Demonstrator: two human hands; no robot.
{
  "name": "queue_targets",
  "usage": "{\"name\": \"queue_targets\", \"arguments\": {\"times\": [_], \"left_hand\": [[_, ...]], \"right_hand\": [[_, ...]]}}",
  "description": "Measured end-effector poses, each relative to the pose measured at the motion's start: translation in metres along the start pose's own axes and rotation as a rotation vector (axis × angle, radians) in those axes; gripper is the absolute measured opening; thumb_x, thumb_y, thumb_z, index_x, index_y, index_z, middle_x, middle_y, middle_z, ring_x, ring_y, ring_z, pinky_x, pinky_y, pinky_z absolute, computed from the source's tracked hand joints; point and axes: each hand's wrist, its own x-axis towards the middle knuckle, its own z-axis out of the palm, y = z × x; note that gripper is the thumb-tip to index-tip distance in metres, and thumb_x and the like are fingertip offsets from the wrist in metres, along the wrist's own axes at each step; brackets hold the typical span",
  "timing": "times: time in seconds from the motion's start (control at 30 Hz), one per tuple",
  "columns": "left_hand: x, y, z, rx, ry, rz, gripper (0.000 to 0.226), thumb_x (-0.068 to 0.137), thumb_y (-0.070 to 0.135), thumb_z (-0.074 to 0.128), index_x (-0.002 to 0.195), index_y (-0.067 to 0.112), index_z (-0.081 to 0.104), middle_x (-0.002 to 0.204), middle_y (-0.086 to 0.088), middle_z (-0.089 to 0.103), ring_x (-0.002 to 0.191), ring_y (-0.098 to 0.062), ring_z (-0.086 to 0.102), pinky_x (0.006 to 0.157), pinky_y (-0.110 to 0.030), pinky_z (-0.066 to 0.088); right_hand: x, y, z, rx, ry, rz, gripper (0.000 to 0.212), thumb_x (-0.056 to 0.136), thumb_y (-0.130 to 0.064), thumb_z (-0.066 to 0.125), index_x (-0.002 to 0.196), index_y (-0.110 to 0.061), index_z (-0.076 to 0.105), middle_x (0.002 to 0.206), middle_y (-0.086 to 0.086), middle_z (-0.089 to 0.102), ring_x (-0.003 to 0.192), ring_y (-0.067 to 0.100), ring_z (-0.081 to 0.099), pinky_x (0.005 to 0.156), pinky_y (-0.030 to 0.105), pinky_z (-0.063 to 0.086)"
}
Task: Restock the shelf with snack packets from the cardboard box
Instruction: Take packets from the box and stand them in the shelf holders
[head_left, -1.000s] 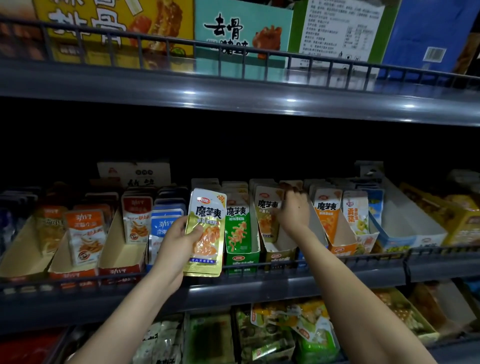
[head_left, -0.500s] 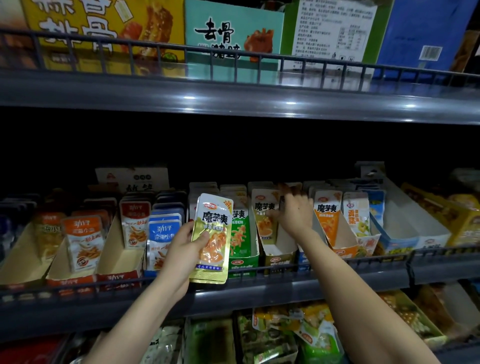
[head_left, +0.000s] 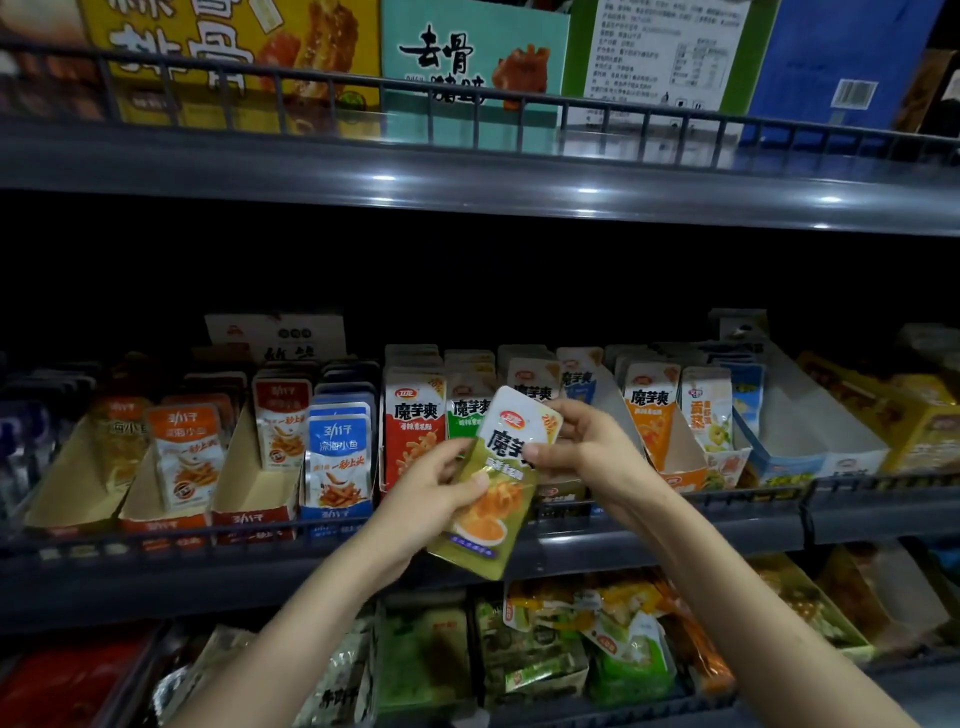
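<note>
On the grey metal shelf (head_left: 130, 582), three brown cardboard display trays (head_left: 249, 493) stand side by side at the left, holding orange-and-white fish-snack packets (head_left: 187, 457). Next comes one row of blue-and-white packets (head_left: 340, 457), then a red-and-white packet (head_left: 415, 431). In front of the shelf's middle, the left hand (head_left: 436, 493) grips the left edge of one olive-gold foil snack packet (head_left: 496, 525), tilted rightward. The right hand (head_left: 587, 452) pinches its white upper part. Both hands are clamped on this single packet. Further right stands one nearly empty blue-and-white cardboard tray (head_left: 810, 447).
</note>
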Motion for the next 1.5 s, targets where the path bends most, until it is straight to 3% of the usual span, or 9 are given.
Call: {"name": "queue_targets", "arguments": {"times": [0.07,0.13,0.27,0.37,0.47,0.53,0.83,1.1,1.5], "left_hand": [[0.001,-0.007,-0.005,0.273,0.072,0.082,0.03,0.093,0.017,0.058,0.121,0.025,0.052,0.108,0.012,0.058,0.097,-0.006,0.06,0.079,-0.017,0.049],[0.005,-0.019,-0.015,0.61,0.295,0.148,0.035,0.092,0.025,0.058,0.127,0.024,0.051,0.116,0.014,0.055,0.108,-0.009,0.054,0.092,-0.025,0.045],[0.009,-0.042,-0.032,0.831,0.63,0.059,0.04,0.093,0.034,0.055,0.126,0.012,0.055,0.118,-0.008,0.061,0.109,-0.025,0.055,0.092,-0.038,0.044],[0.016,-0.054,-0.031,0.915,0.637,0.017,0.05,0.093,0.042,0.052,0.13,0.009,0.051,0.121,-0.011,0.058,0.112,-0.026,0.053,0.092,-0.036,0.041],[0.022,-0.059,-0.024,0.869,0.644,-0.02,0.061,0.091,0.048,0.052,0.136,0.008,0.045,0.126,-0.012,0.054,0.113,-0.026,0.052,0.092,-0.035,0.042],[0.024,-0.061,-0.021,0.848,0.663,-0.036,0.064,0.09,0.048,0.054,0.138,0.008,0.042,0.127,-0.012,0.052,0.113,-0.026,0.052,0.091,-0.035,0.044],[0.022,-0.068,-0.02,0.804,0.675,-0.029,0.068,0.09,0.048,0.054,0.144,0.011,0.038,0.125,-0.011,0.048,0.112,-0.026,0.05,0.094,-0.037,0.041],[0.022,-0.069,-0.021,0.781,0.672,-0.036,0.071,0.089,0.05,0.054,0.146,0.013,0.034,0.128,-0.01,0.046,0.115,-0.026,0.048,0.097,-0.039,0.042],[0.022,-0.07,-0.019,0.777,0.668,-0.025,0.07,0.089,0.049,0.054,0.145,0.012,0.035,0.128,-0.011,0.047,0.115,-0.026,0.048,0.096,-0.04,0.042]], "right_hand": [[-0.003,-0.005,-0.015,-0.044,0.087,-0.053,0.028,0.079,0.006,0.067,0.1,-0.01,0.058,0.094,0.005,0.069,0.081,0.012,0.07,0.064,0.024,0.057],[-0.001,-0.012,-0.032,-0.086,0.243,-0.159,0.025,0.083,0.005,0.064,0.101,-0.011,0.057,0.094,0.002,0.066,0.081,0.007,0.068,0.062,0.018,0.054],[0.02,-0.009,-0.051,-0.249,0.46,-0.322,0.023,0.09,-0.004,0.061,0.11,-0.011,0.053,0.102,-0.001,0.064,0.091,0.003,0.061,0.068,0.014,0.053],[0.046,0.007,-0.044,-0.343,0.441,-0.296,0.022,0.092,-0.007,0.059,0.112,-0.013,0.052,0.107,0.001,0.062,0.093,0.005,0.061,0.068,0.015,0.051],[0.066,0.03,-0.036,-0.479,0.381,-0.212,0.028,0.091,-0.011,0.06,0.119,-0.013,0.053,0.114,0.005,0.062,0.1,0.021,0.062,0.079,0.037,0.056],[0.072,0.042,-0.033,-0.591,0.368,-0.204,0.032,0.091,-0.01,0.061,0.122,-0.014,0.055,0.113,0.006,0.063,0.094,0.023,0.062,0.077,0.042,0.056],[0.097,0.051,-0.036,-0.923,0.492,-0.226,0.037,0.088,-0.018,0.066,0.124,-0.011,0.058,0.112,0.013,0.064,0.105,0.034,0.055,0.071,0.032,0.037],[0.104,0.05,-0.025,-1.088,0.557,-0.177,0.041,0.091,-0.031,0.062,0.126,-0.01,0.057,0.113,0.017,0.058,0.109,0.032,0.047,0.083,0.035,0.036],[0.106,0.057,-0.03,-0.945,0.536,-0.183,0.036,0.086,-0.029,0.069,0.111,-0.005,0.063,0.103,0.015,0.061,0.102,0.03,0.049,0.077,0.033,0.034]]}}
